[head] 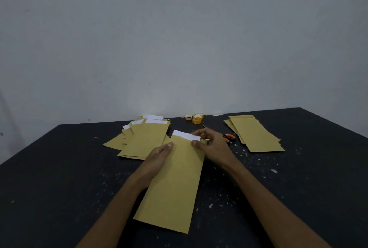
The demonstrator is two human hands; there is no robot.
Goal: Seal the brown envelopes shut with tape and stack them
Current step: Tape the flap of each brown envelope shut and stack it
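Observation:
A long brown envelope [173,186] is in front of me above the black table [59,178], with white paper [187,136] sticking out of its far end. My left hand [157,158] grips its left edge, thumb on top. My right hand [211,144] pinches the envelope's top right corner by the white paper. A loose pile of brown envelopes with white paper showing [143,138] lies at the back left. A neater stack of brown envelopes [254,134] lies at the back right. Rolls of tape [196,118] stand by the wall.
Orange-handled scissors [229,137] lie between my right hand and the right stack. The table's far edge meets a grey wall [179,38]. White specks dot the tabletop.

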